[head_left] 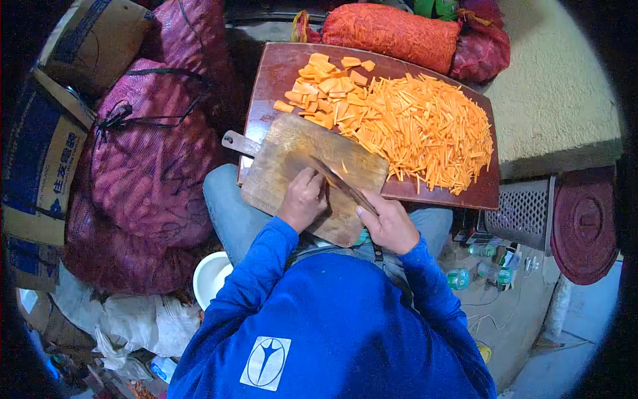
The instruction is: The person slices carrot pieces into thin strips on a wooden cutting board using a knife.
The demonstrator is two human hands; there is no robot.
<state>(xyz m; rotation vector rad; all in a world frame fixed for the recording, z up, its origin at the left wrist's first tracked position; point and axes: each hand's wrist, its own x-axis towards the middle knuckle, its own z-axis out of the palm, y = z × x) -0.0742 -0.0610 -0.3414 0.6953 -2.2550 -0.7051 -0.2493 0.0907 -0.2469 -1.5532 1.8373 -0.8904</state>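
My right hand (390, 223) is closed round the handle of a knife (340, 183), whose dark blade slants up to the left over a worn wooden cutting board (286, 149). Beside the blade, my left hand (304, 201) rests on the board with its fingers curled; whatever lies beneath them is hidden. A small orange sliver (344, 167) lies beyond the knife. Past the board are flat orange vegetable slices (322, 83), apparently carrot, and to their right spreads a large heap of thin orange sticks (425, 126).
The heaps sit on a reddish-brown board (266, 86). Large red mesh sacks (146, 166) and cardboard boxes (40, 179) crowd the left. An orange-red mesh sack (392, 33) lies behind. A grey crate (522, 207) stands right; a white basin (211, 278) sits by my left leg.
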